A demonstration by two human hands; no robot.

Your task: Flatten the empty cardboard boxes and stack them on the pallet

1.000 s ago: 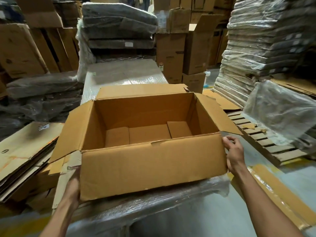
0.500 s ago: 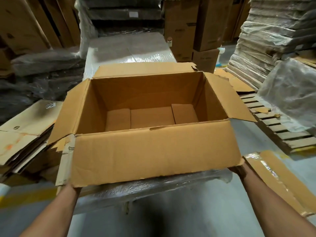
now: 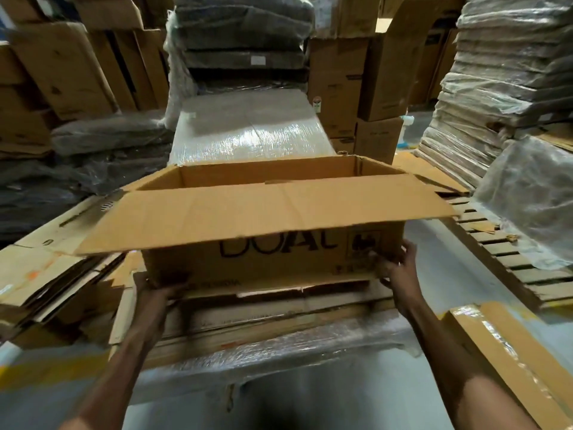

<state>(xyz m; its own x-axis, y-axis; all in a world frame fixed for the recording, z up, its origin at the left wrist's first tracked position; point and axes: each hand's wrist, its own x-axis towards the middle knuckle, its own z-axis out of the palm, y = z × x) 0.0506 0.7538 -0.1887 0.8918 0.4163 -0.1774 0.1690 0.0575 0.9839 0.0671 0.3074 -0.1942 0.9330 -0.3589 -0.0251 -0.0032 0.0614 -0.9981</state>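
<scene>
the box [image 3: 263, 265] has lifted off the wrapped stack [image 3: 279, 352] — left hand [image 3: 155, 288] and right hand [image 3: 400, 270] now clasp its lower corners — still unflattened, collapsing likely comes next.

Centre frame: an open brown cardboard box [image 3: 263, 262] over a film-wrapped stack of flattened cardboard [image 3: 263, 318]. My left hand [image 3: 155, 290] grips its lower left corner, my right hand [image 3: 400, 274] its lower right. Behind, a film-wrapped rectangular block [image 3: 248, 125]; right, a slatted wooden pallet [image 3: 511, 268]; left, a pile of flattened brown cardboard sheets [image 3: 46, 268].
</scene>
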